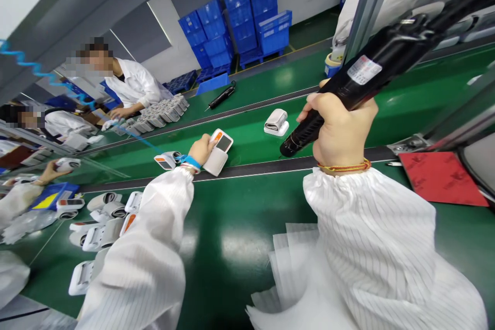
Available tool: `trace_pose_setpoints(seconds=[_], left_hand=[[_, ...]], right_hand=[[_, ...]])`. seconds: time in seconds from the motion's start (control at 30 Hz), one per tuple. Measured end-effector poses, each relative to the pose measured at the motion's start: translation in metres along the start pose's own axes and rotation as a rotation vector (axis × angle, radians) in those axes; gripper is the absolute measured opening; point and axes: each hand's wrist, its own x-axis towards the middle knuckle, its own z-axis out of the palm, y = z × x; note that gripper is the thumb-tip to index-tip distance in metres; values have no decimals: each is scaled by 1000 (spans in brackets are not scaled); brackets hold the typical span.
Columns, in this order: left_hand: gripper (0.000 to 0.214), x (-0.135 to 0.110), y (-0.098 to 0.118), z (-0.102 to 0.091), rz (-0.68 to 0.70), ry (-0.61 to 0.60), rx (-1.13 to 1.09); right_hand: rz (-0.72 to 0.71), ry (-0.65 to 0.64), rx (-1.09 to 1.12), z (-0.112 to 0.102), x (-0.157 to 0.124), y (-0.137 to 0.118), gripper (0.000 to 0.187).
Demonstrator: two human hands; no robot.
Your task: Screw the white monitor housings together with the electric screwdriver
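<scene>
My right hand (340, 131) is closed around a black electric screwdriver (371, 69) that hangs from above, its tip pointing down-left over the green belt. My left hand (201, 149) reaches out over the green conveyor belt (251, 134) and grips a white device with an orange-framed screen (218, 150). A blue band is on that wrist. Another white device (276, 122) lies on the belt just beyond the screwdriver tip. A third, with an orange mark (167, 160), lies left of my left hand.
Several white devices (102, 216) lie at the near left. White foam sheets (294, 258) lie under my right sleeve. A red pad (441, 178) sits at right. Workers in white coats sit across the belt at left. Blue crates (247, 26) are stacked behind.
</scene>
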Motion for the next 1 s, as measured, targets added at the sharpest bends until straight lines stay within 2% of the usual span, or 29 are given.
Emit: trace_pose_setpoints(seconds=[0.13,0.23,0.33,0.4,0.5,0.63,0.73,0.8,0.87,1.0], left_hand=[[32,-83,-39,-16,127,20,-211],[34,-159,-61,-20,194,-74,-271],[33,-226,-82,-13,148,-186,-195],[34,-258,-98,-6,95,-192,-96],[38,-280,-125,0,75,-96,63],[46,-276,-151,-9,151,96,183],[49,-255,-148,-29,221,176,191],[46,-231,-137,-41,229,196,176],[41,-200,-124,-49,179,177,160],[45,-122,-103,-44,-88,33,56]], right_hand=[[-13,21,71,3,-2,-1,17],[-31,12,85,5,-4,-1,16],[-44,13,75,8,-6,0,15],[-55,10,72,10,-7,0,15],[-76,-18,80,12,-9,0,14],[-93,-59,51,12,-10,1,13],[-101,-69,40,11,-11,1,13],[-100,-71,37,11,-11,2,13],[-95,-70,25,11,-12,2,12],[-82,-64,7,10,-14,2,13]])
